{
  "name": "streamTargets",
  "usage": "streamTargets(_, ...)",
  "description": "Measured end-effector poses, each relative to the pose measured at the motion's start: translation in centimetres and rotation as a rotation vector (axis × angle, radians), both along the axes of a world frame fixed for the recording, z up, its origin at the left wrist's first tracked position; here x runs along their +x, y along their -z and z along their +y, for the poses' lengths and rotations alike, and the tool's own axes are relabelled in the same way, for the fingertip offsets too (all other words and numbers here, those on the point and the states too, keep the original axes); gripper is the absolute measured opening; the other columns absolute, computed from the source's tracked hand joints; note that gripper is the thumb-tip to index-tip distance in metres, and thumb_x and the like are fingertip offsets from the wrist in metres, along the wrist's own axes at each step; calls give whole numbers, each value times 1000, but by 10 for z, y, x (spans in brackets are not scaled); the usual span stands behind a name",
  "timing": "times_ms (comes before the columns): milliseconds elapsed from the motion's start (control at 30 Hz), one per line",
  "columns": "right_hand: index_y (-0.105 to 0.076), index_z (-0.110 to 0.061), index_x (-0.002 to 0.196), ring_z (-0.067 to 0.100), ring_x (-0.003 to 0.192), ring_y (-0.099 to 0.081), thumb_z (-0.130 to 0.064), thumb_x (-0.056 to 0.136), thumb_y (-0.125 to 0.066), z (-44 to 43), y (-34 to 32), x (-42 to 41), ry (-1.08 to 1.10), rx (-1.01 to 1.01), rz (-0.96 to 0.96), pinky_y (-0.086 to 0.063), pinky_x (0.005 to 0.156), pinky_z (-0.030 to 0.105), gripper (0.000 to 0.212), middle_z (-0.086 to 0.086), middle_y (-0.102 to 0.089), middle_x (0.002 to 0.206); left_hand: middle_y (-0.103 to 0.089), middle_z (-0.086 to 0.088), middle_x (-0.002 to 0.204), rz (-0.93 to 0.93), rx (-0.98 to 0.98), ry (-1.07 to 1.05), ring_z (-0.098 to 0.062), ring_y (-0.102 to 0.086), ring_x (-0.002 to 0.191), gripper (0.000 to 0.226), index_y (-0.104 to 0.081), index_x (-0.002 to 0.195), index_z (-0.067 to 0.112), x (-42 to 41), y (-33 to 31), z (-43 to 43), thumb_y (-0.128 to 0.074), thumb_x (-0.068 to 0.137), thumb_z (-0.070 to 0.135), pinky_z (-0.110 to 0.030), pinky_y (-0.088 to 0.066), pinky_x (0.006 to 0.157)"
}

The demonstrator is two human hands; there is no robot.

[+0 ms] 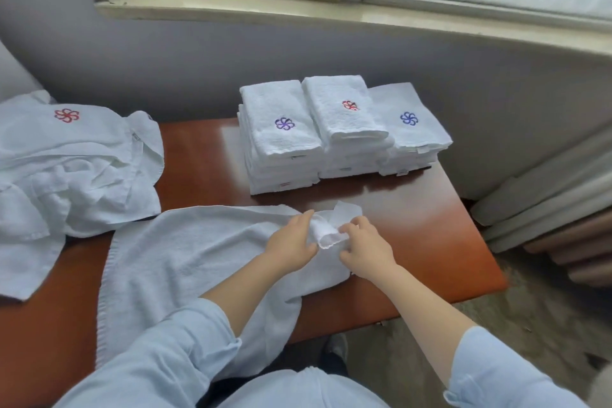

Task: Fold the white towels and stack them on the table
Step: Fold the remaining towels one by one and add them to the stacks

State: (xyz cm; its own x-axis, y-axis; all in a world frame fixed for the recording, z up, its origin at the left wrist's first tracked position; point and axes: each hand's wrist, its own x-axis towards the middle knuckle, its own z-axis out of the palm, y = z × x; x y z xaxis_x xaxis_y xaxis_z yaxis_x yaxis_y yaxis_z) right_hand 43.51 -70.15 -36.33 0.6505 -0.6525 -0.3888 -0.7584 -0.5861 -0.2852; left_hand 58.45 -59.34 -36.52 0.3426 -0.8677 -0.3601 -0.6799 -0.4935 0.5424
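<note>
A white towel (185, 262) lies spread on the brown table (430, 228) in front of me, its near end hanging over the table's front edge. My left hand (293, 240) and my right hand (366, 247) both pinch the towel's bunched right corner, which is lifted and rolled between them. At the back of the table stand three stacks of folded white towels (341, 136), each top towel showing an embroidered flower. A heap of unfolded white towels (73, 169) lies at the left.
A grey wall and a window sill (298, 15) run behind the table. A radiator (556, 209) stands at the right, beside the table's right edge. Grey floor shows past the table's front right corner.
</note>
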Motion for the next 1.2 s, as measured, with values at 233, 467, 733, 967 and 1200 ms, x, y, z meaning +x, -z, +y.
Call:
streamTargets(233, -36, -16, 58, 19, 56, -40, -27, 95, -38, -45, -3, -23, 224, 189, -112, -26, 51, 32, 39, -1, -40, 60, -56, -2, 134, -168, -34, -94, -25, -50, 119, 42, -58, 133, 27, -35, -4, -53, -35, 98, 38, -39, -41, 96)
streamTargets(467, -58, -10, 77, 28, 78, -56, -32, 105, -30, -94, -8, -60, 410, 48, -289, -37, 66, 33, 45, 5, -60, 79, -54, 3, 138, -191, -115, -7, -17, -46, 128, 44, -60, 131, 23, -72, 0, -110, -36, 101, 44, -36, -36, 105)
streamTargets(733, -28, -6, 148, 34, 138, -31, -30, 102, -38, -126, 5, -99, 461, 167, -140, -33, 108, 44, 53, 11, -19, 157, -44, 1, 146, -220, -62, 65, -20, -42, 132, 45, -46, 141, 19, -97, 5, -141, -43, 101, 38, -35, -34, 107)
streamTargets(967, -15, -21, 157, 26, 152, 1, -28, 95, -50, -119, 19, -84, 70, 102, -62, -9, 121, 45, 71, 2, -5, 165, -34, -3, 154, -202, 96, -46, -22, -36, 139, 59, -29, 151, 17, -90, 14, -124, -49, 98, 34, -38, -40, 107)
streamTargets(1200, -28, -11, 153, 20, 150, -15, -19, 93, -51, -122, 47, -78, -52, 329, -61, -16, 120, 33, 65, 6, -18, 163, -38, -8, 149, -215, 177, -231, -27, -40, 134, 68, -23, 151, 13, -86, 34, -102, -56, 95, 34, -38, -41, 102)
